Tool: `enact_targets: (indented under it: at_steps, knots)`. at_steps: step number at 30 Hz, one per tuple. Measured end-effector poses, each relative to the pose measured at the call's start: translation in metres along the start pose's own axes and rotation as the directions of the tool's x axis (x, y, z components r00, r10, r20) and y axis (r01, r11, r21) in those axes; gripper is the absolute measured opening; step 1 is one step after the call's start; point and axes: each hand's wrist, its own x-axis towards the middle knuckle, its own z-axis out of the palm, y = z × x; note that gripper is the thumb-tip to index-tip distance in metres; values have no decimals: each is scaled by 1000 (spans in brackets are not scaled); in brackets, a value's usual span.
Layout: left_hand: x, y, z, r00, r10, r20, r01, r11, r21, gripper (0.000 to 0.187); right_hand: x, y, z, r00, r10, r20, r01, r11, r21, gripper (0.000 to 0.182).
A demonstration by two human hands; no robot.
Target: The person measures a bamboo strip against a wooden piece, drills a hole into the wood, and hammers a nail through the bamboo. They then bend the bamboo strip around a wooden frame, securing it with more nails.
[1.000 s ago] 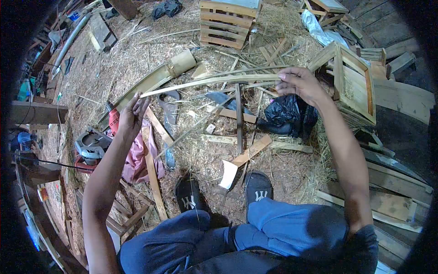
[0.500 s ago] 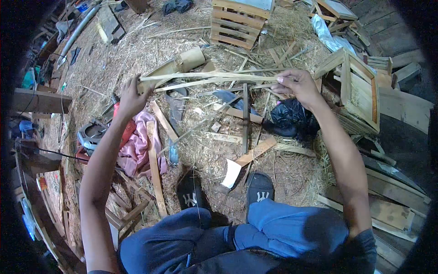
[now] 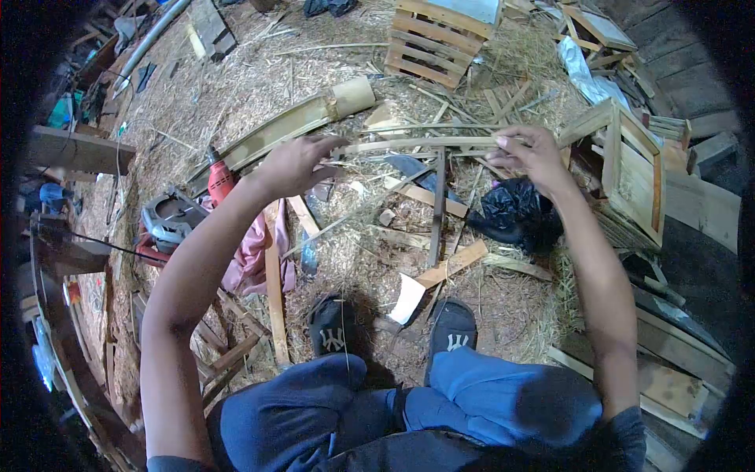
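Note:
Thin pale bamboo strips [image 3: 429,145] stretch roughly level between my two hands, above the littered floor. My right hand [image 3: 533,157] pinches their right ends between thumb and fingers. At the left end, my left hand [image 3: 299,167] reaches inward, its fingertips around a strip; part of this grip is hidden and slightly blurred. Behind my left hand lies a split length of bamboo [image 3: 271,135] with a whole round end. A black plastic bag [image 3: 515,208] sits below my right hand. A red power tool [image 3: 221,182] lies beside my left forearm.
A grey circular saw [image 3: 174,220] and pink cloth [image 3: 250,256] are at left. Wooden offcuts [image 3: 452,264] and a white scrap [image 3: 406,299] lie before my feet. A wooden frame [image 3: 635,177] stands at right, a slatted wooden piece [image 3: 434,43] at the back.
My left hand has moved right along the strips, closer to my right hand. My right hand still holds their right ends. The view has shifted slightly.

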Motion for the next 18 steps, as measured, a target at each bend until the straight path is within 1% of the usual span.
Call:
enact_targets:
  at_steps: [1,3,4,5,7,8,9,10,11,12,13,14,15,17,18]
  knots:
    - [-4,-4,-5,1000,-10,4,10,1000,8,56,0,-2,-5,1000,-3,9,3,1000,9,16]
    - [-13,-16,-19,996,-87,4,87,995,-53,41,0,-7,-20,995,73,-67,-74,997,-18,16]
    - [-16,-33,-21,998,-58,-29,56,995,-79,34,1,-4,-30,995,64,-71,-62,998,30,18]
    - [-21,-35,-31,996,-85,-21,82,992,-97,33,3,0,-41,996,55,-74,-50,996,78,21]
    - [-28,-67,-31,991,-132,-5,129,976,-177,28,3,0,-55,993,76,-87,-64,989,136,24]
    - [-33,-72,-38,988,-156,-4,153,974,-164,28,2,-3,-57,991,73,-110,-59,990,125,25]
    - [-35,-71,-46,971,-233,55,237,898,-370,30,1,-5,-60,988,70,-135,-55,992,114,25]
    - [-36,-72,-50,948,-293,125,311,772,-555,32,4,-4,-67,993,71,-99,-59,991,119,25]
    - [-37,-73,-48,944,-307,123,323,772,-547,32,6,-1,-71,994,66,-85,-55,990,127,25]
    - [-37,-77,-39,909,-397,126,343,541,-768,35,7,0,-73,993,78,-89,-64,988,143,23]
    - [-36,-75,-36,867,-475,154,304,258,-917,38,7,1,-73,991,90,-96,-74,985,158,22]
    - [-36,-73,-34,877,-455,153,225,109,-968,40,6,1,-71,991,86,-101,-68,984,168,20]
    - [-36,-73,-33,875,-460,150,224,110,-968,40,8,2,-71,992,83,-96,-66,984,168,20]
    - [-34,-73,-31,898,-411,154,144,-55,-988,38,9,3,-73,991,86,-98,-67,980,186,19]
    - [-34,-70,-33,892,-422,164,128,-111,-985,37,10,2,-73,992,84,-98,-65,981,184,19]
